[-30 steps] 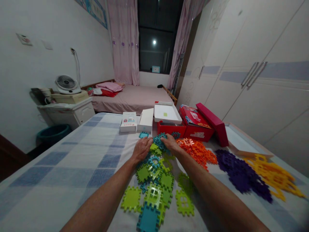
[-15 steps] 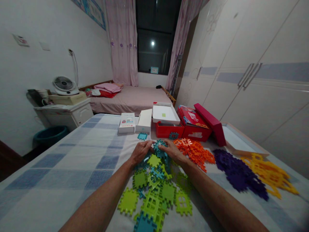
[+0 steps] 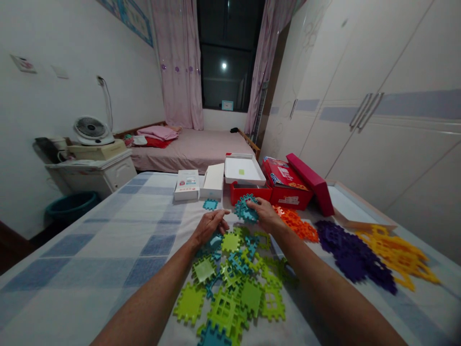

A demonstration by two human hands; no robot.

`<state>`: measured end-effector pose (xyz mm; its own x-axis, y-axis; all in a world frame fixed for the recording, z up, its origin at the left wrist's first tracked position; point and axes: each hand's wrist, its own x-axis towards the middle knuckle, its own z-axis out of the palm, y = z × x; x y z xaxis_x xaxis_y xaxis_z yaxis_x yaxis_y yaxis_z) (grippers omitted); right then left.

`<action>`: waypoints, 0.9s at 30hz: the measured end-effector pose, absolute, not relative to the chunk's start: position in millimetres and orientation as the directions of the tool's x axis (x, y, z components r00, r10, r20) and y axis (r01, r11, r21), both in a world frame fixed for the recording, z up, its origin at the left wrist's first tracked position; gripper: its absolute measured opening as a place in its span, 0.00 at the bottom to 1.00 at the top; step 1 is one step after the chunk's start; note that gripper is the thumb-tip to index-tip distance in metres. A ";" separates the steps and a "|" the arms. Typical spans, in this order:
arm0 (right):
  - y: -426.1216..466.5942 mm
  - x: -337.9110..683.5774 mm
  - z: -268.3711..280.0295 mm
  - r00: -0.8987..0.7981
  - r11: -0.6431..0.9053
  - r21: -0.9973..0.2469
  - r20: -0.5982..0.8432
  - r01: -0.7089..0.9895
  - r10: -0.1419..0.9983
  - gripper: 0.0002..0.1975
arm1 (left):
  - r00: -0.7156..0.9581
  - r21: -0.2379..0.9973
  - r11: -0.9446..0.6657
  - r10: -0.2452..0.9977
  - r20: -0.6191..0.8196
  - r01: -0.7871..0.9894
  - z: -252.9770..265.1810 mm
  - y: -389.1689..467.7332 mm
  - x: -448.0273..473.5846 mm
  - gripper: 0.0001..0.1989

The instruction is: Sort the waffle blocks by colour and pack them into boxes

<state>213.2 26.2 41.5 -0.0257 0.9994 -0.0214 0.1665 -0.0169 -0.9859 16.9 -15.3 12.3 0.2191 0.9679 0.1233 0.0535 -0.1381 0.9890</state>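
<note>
Several teal toothed building tiles [image 3: 246, 209] are pinched together in my right hand [image 3: 267, 215], raised over the far end of the pile. My left hand [image 3: 211, 227] is just left of them, its fingers loosely stretched and apart from the held tiles. Beneath both hands spreads a mixed heap of lime-green tiles [image 3: 251, 295] and teal ones, some solid and some with window cut-outs. A teal tile [image 3: 215, 334] lies at the near end of the heap. One teal frame tile [image 3: 210, 204] rests by itself beyond my left hand.
Orange pieces [image 3: 298, 226], purple pieces [image 3: 355, 257] and yellow pieces [image 3: 399, 254] lie in separate piles to the right. Behind stand a white box [image 3: 187, 184], a red box with a white tray [image 3: 244, 170] on it, and another red box [image 3: 288, 185]. A checked cloth [image 3: 118, 245] covers the table.
My hands have moved apart. The right one has lifted the teal tiles up and slightly right, and my left hand has come off them. The view has shifted slightly.
</note>
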 end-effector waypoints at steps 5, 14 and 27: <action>41.2 192.6 40.8 0.056 0.010 -0.964 0.026 0.267 0.998 0.10 | 0.228 0.989 -0.136 0.966 0.121 0.050 12.1 -14.2 15.6 0.28; -16.7 237.0 48.8 -0.264 0.298 -0.765 0.173 0.571 0.949 0.14 | 0.166 0.982 -0.184 0.970 0.176 0.036 11.6 -11.9 16.0 0.28; -47.7 262.3 44.5 -0.430 0.344 -0.735 0.079 0.584 0.899 0.05 | 0.341 0.962 -0.177 0.935 0.099 0.207 5.6 -14.9 13.3 0.27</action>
